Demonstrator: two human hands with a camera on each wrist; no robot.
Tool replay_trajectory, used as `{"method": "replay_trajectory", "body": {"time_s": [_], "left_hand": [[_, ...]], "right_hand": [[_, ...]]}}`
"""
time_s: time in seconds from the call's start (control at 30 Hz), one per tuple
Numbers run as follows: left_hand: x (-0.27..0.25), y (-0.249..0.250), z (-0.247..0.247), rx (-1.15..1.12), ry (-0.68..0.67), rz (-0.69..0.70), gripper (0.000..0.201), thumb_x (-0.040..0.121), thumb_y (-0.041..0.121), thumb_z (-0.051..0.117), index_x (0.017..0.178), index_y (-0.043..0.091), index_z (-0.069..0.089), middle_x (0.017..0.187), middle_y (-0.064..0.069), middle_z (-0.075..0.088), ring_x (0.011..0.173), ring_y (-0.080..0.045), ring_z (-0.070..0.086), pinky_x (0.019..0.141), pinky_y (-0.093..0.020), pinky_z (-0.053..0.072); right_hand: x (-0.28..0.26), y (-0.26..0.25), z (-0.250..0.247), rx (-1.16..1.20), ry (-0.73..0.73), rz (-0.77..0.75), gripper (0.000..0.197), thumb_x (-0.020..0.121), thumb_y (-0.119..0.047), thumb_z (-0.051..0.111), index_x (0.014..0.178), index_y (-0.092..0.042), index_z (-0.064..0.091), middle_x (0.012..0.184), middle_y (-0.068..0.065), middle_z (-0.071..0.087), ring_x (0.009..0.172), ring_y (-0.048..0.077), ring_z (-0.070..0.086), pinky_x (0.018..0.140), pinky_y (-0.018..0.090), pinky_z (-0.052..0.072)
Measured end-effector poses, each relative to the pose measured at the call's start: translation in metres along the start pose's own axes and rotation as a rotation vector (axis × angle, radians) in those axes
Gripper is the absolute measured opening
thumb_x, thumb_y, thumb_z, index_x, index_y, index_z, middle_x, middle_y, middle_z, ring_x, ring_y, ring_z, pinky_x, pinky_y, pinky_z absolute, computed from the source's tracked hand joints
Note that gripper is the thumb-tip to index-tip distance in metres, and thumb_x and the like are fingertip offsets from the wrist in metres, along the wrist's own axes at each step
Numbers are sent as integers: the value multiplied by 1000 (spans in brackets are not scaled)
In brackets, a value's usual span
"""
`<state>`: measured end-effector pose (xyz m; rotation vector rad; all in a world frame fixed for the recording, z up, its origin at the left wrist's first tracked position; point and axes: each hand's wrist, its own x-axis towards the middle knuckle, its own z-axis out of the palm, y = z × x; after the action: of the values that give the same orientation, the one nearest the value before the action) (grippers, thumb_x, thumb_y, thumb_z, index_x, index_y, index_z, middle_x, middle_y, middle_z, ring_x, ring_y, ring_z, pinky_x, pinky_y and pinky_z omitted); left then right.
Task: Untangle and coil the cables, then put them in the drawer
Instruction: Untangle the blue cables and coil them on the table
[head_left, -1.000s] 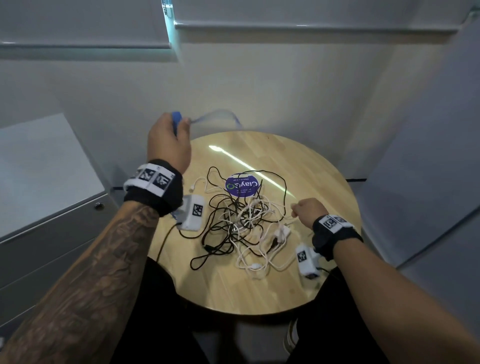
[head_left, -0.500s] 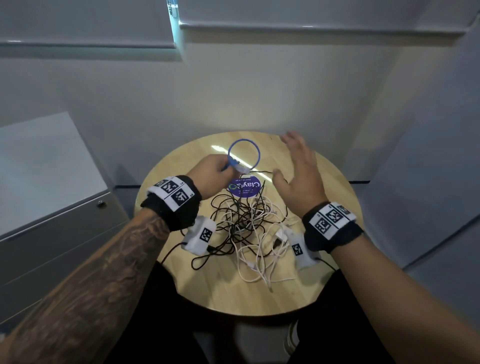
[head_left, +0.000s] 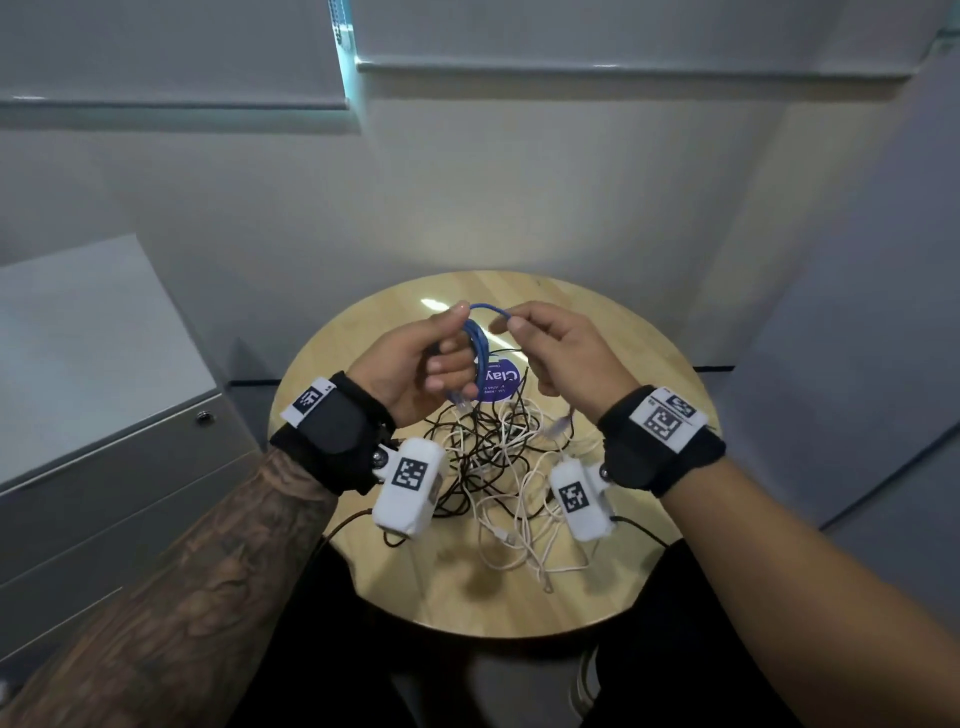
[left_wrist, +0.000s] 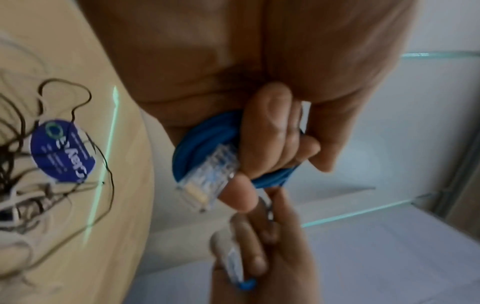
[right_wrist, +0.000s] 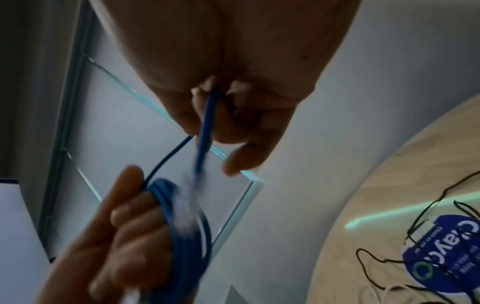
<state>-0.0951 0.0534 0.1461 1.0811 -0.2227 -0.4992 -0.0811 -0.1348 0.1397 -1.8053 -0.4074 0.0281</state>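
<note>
Both hands hover above the round wooden table (head_left: 613, 587). My left hand (head_left: 447, 358) grips a small coil of blue network cable (head_left: 480, 343), its fingers curled round the loops. One clear plug (left_wrist: 207, 176) sticks out below those fingers. My right hand (head_left: 511, 327) pinches the free end of the blue cable (right_wrist: 207, 115) just right of the coil (right_wrist: 187, 236). A second clear plug (left_wrist: 233, 265) lies along the right hand's fingers. Under both hands a tangle of black and white cables (head_left: 498, 462) lies on the table.
A purple round sticker (head_left: 501, 382) sits on the table behind the tangle. A grey drawer cabinet (head_left: 104, 441) with a small lock (head_left: 204, 417) stands to the left, its drawers closed. White walls enclose the table at the back and right.
The left hand came down from its raised position with the blue cable, now looped. The right hand left the pile, opened, then pinched the blue cable's free end.
</note>
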Motion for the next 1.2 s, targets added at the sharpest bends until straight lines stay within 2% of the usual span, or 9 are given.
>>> {"method": "replay_trajectory", "body": {"time_s": [0.17, 0.37, 0.47, 0.6, 0.67, 0.73, 0.9, 1.03, 1.2], "left_hand": [[-2, 2, 2, -146, 19, 18, 45, 99, 39, 40, 59, 18, 40, 46, 5, 31, 38, -9, 35, 58, -27, 50], [-6, -4, 8, -156, -38, -27, 45, 100, 38, 38, 62, 16, 46, 50, 4, 34, 42, -9, 37, 62, -28, 52], [-5, -6, 8, -68, -41, -4, 44, 101, 35, 36, 65, 14, 50, 54, 2, 38, 46, -10, 41, 66, -29, 52], [-5, -3, 7, 56, -20, 36, 35, 97, 32, 45, 71, 10, 53, 58, -1, 44, 52, -15, 47, 68, -32, 52], [-6, -1, 8, 82, -16, 43, 35, 96, 33, 45, 70, 10, 51, 57, 0, 40, 49, -13, 42, 66, -31, 50], [-6, 1, 9, 122, -1, 23, 37, 98, 35, 44, 68, 13, 47, 54, 4, 32, 44, -9, 33, 61, -28, 45], [-6, 4, 8, 168, 68, -15, 40, 94, 39, 46, 61, 17, 44, 50, 7, 26, 39, -7, 23, 51, -26, 41], [-4, -7, 11, 84, 52, -46, 40, 92, 41, 48, 60, 17, 46, 50, 6, 25, 39, -7, 25, 53, -26, 44], [-8, -16, 14, 78, 46, -69, 38, 90, 41, 49, 62, 16, 48, 52, 5, 26, 40, -7, 29, 56, -26, 48]], "right_hand": [[-12, 2, 8, 97, -121, 53, 23, 93, -11, 67, 111, 4, 64, 59, -17, 60, 50, -4, 49, 51, 9, 36], [-11, 4, 9, 119, -180, 123, 16, 80, -22, 71, 94, -13, 68, 78, 18, 56, 53, 19, 37, 48, 27, 30], [-12, 2, 8, 44, -185, 100, 7, 85, -12, 67, 91, -10, 68, 76, 15, 60, 55, 21, 40, 49, 27, 32], [-11, 0, 6, -30, -164, 63, 14, 88, 2, 64, 87, -11, 68, 66, -3, 62, 50, -1, 46, 51, 16, 36], [-10, -2, 7, -11, -200, 58, 8, 83, -9, 68, 91, -8, 68, 73, 17, 63, 54, 7, 45, 52, 22, 35], [-12, -2, 9, 4, -238, 64, 28, 77, -24, 71, 99, -6, 66, 80, 31, 58, 58, 21, 42, 52, 29, 34], [-13, 1, -6, 61, -161, 68, 19, 93, -23, 69, 102, -6, 68, 64, -12, 59, 49, 6, 44, 51, 28, 42], [-11, -1, -7, 52, -187, 46, 18, 89, -20, 74, 100, -6, 70, 77, 10, 63, 55, 10, 51, 50, 28, 46], [-12, 1, -6, -39, -200, 28, 16, 90, -12, 72, 90, 4, 66, 67, 11, 54, 53, 12, 49, 49, 26, 45]]}}
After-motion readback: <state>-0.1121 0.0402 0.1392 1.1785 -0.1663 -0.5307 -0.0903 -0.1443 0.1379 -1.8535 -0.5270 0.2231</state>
